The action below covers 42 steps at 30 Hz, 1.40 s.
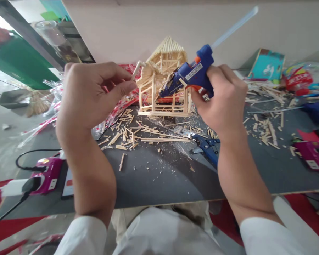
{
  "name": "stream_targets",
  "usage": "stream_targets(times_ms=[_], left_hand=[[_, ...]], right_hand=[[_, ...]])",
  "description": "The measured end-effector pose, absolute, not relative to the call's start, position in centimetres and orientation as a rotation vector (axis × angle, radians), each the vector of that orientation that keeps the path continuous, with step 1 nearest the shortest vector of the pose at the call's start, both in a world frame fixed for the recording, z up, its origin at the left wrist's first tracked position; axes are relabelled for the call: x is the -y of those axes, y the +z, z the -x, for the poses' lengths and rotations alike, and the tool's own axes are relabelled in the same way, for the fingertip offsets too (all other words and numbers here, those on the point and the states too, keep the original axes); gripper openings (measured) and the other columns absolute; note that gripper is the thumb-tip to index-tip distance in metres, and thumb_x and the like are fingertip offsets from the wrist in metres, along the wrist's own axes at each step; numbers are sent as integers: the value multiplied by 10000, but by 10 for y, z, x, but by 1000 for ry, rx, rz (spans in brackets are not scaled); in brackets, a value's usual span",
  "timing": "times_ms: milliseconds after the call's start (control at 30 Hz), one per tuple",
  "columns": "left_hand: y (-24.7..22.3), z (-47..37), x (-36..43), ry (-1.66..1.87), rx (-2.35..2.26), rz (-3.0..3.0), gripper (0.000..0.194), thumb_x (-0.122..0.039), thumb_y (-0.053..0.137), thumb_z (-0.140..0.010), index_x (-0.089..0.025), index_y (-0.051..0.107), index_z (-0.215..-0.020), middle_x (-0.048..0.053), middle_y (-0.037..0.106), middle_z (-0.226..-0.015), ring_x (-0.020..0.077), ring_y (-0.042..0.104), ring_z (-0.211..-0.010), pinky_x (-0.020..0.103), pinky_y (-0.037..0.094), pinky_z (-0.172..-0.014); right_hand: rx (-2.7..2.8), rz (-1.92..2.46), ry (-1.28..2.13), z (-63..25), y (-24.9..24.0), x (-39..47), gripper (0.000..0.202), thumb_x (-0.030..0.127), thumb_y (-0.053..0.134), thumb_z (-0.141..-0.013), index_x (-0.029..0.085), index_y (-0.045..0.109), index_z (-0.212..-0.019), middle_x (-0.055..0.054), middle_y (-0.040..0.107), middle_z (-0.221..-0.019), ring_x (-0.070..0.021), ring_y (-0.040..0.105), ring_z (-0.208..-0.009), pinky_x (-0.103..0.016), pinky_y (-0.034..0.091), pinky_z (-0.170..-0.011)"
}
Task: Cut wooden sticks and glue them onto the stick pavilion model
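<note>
My right hand [225,95] is wrapped round the handle of a blue hot glue gun [194,72]. A translucent glue stick [235,26] juts from the gun's rear, and its dirty nozzle points down and left, in front of a small model house [172,106] built of pale wooden sticks. Between thumb and fingers, my left hand [106,88] pinches a short pale wooden stick [136,70], held up at the left side of the house roof. Part of the house is hidden behind the gun. Whether the nozzle touches the house I cannot tell.
Cut stick pieces [124,134] litter the dark table [154,187]. Blue cutters [206,145] lie near my right forearm. Clear and red plastic wrappers [111,113] are behind my left hand. Purple power sockets [46,173] stand at the left and right, with cables and a phone [68,184] at left.
</note>
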<state>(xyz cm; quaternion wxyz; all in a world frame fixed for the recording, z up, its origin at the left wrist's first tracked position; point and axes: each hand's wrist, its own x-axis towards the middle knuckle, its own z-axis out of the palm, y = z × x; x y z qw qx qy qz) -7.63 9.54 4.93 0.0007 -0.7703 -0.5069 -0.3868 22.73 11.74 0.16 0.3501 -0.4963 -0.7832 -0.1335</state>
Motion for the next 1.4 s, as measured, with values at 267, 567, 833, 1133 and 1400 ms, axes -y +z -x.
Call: stream_targets(times_ms=[267,567,833,1133,1400], left_hand=[[47,77,-97,-1213,1573,2430,226,-471,769,-927,-289,873,-1011,40,734,-725,227,638,-610,456,500,-641],[51,76,-93,-1160,1638,2438,242,-506,743,-936,-313,859,-1026,43,748,-792,244,661,-675,476,549,-730],[51,72,-93,-1171,1616,2404,227,-418,784,-911,-236,866,-1020,44,765,-815,214,650,-674,415,524,-687],[51,73,-93,-1186,1646,2434,273,-492,746,-930,-282,869,-1055,57,774,-831,243,661,-684,466,537,-696],[51,72,-91,-1177,1680,2439,268,-518,735,-940,-330,869,-1077,53,779,-851,257,688,-733,478,520,-699]], right_hand=[[2012,1330,-298,-226,4,-119,300,362,589,-999,268,597,-1283,-136,661,-1126,-332,664,-1034,-446,532,-871],[2013,1374,-311,-226,4,-121,269,360,606,-977,318,597,-1243,-122,682,-1123,-331,671,-1011,-441,541,-839],[1964,1366,-353,-228,10,-116,263,320,660,-928,305,607,-1185,-115,703,-1126,-333,689,-1005,-446,533,-846],[1823,1299,-613,-276,19,-128,325,311,743,-631,253,670,-943,-115,769,-936,-315,685,-848,-396,481,-725],[1872,1294,-573,-289,20,-131,318,282,665,-549,280,628,-865,-79,735,-830,-285,612,-744,-398,396,-668]])
